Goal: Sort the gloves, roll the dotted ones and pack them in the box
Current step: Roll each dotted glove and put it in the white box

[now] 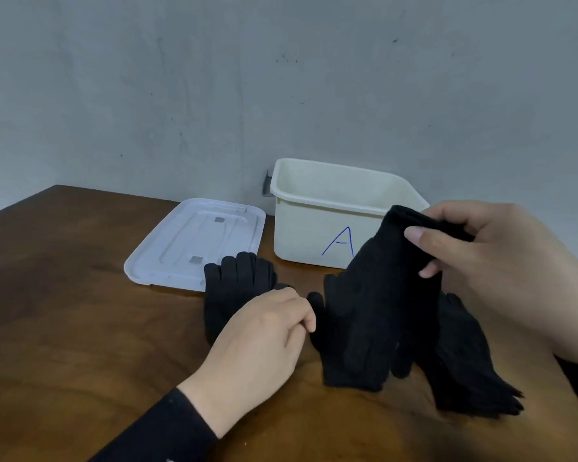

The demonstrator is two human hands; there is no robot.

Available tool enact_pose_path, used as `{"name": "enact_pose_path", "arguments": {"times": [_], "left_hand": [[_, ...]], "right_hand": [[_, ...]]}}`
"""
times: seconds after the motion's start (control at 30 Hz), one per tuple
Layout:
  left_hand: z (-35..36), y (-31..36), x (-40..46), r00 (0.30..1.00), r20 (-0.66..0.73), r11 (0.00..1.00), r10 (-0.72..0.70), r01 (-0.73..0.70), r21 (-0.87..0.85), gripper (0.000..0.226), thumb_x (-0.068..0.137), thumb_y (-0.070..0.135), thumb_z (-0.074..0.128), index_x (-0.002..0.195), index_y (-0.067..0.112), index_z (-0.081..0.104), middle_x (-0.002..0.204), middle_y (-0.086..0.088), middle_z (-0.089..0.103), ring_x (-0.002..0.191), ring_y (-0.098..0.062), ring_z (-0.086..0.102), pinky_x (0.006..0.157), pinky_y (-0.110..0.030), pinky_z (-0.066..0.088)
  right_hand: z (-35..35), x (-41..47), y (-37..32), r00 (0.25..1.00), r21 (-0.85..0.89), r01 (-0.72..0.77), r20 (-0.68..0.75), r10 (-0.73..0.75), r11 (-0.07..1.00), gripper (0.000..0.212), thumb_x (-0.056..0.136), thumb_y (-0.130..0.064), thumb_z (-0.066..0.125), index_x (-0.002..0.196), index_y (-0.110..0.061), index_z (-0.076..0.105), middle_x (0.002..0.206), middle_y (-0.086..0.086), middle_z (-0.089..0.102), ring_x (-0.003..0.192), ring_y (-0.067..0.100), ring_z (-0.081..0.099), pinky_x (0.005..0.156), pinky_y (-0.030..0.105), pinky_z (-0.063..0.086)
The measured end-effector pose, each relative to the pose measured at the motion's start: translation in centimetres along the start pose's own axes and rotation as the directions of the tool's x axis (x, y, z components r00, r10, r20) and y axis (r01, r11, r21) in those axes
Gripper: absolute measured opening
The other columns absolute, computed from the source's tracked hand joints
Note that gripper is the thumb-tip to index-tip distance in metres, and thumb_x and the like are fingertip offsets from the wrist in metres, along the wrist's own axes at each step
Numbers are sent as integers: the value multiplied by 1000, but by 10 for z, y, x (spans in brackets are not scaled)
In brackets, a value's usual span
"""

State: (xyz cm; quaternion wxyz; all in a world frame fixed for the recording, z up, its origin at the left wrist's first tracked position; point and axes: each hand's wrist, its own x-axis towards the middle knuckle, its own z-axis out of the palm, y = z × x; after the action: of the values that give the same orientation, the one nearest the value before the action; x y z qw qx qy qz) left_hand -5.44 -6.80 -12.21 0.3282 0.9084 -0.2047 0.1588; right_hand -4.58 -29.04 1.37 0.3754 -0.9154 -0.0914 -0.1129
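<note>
A white plastic box [314, 235] is sitting at the back of the brown wooden table [64, 311], close to the gray wall [214, 78]. It has a blue letter A [340, 242] drawn on its front. The box is open on top. The part of the inside that is showing has no gloves in it, but the bottom is hiding from view. Its see-through lid [194, 243] is lying flat on the table just to the left of the box.

The right hand [491, 265] is holding up a black knit glove [377, 308] by its cuff. The thumb and fingers are pinching the cuff in front of the box, and the glove's fingers are hanging down and touching the table. The left hand [264, 341] is resting beside the hanging glove with its fingers curled in. Whether it is pinching the glove's edge is hard to tell.

Another black glove [234, 285] is lying flat under the left hand, with its fingertips touching the lid. A third black glove [471, 368] is lying on the table behind the hanging one, with its fingers pointing to the right. No dots are showing on any glove.
</note>
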Motion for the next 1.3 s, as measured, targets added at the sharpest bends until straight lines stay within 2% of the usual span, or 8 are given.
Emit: {"name": "enact_pose_path", "arguments": {"times": [0.13,0.3,0.47,0.6,0.83,0.97,1.1,1.3], "left_hand": [[-3,-4,-1,997,-51,997,-64,62,-45,25,95,13,47,85,30,62,87,16,57,90,-1,55,82,-21,48],[-8,-8,0,990,-105,995,-91,86,-50,24,94,14,46,85,28,63,83,16,56,85,-3,55,74,-17,48],[-6,-9,-1,991,-93,995,-92,87,-49,23,94,19,44,87,32,62,85,18,57,91,-3,55,78,-18,47],[0,-10,1,999,1,999,-53,53,4,27,89,32,36,100,37,60,92,21,53,92,-3,53,83,-22,46],[17,-8,-1,966,258,968,5,-69,240,38,98,34,41,134,45,47,122,26,47,113,3,40,104,-24,29],[19,-10,1,967,250,957,-52,-24,291,38,97,42,40,135,46,47,119,28,48,112,4,42,105,-26,30],[25,-10,0,964,241,924,-113,13,381,49,91,45,31,138,42,47,121,27,56,116,4,48,108,-28,32],[42,-11,4,972,177,847,-156,39,531,55,78,30,41,129,28,62,113,11,71,111,-11,63,103,-44,33]], "right_hand": [[5,32,2,1000,-82,29,0,-29,996,14,93,-33,66,82,-30,73,75,-3,74,69,6,70,67,27,48],[15,37,7,968,-21,157,-194,-158,987,13,94,-32,65,84,-35,73,78,-17,71,71,-3,62,58,6,41],[71,-15,58,926,-215,357,-48,-375,909,16,90,-20,70,94,-34,74,94,-23,68,95,-8,63,87,1,40],[112,-46,113,940,-278,332,180,-290,901,25,78,-28,72,101,-26,79,105,-23,62,94,3,66,88,15,48],[113,-53,104,953,-320,263,234,-193,910,31,83,-40,74,110,-26,77,107,-25,61,99,-1,61,87,20,55],[101,-51,98,959,-255,201,249,-136,946,47,88,-53,67,129,-30,67,121,-27,58,115,-5,54,100,5,37],[90,-51,92,965,-185,115,253,-66,976,60,86,-67,57,139,-37,56,132,-34,49,123,-13,42,94,-7,24],[92,-50,96,959,-181,178,250,-130,967,36,102,-45,43,130,-35,64,124,-27,59,117,-7,52,102,11,39]]}}
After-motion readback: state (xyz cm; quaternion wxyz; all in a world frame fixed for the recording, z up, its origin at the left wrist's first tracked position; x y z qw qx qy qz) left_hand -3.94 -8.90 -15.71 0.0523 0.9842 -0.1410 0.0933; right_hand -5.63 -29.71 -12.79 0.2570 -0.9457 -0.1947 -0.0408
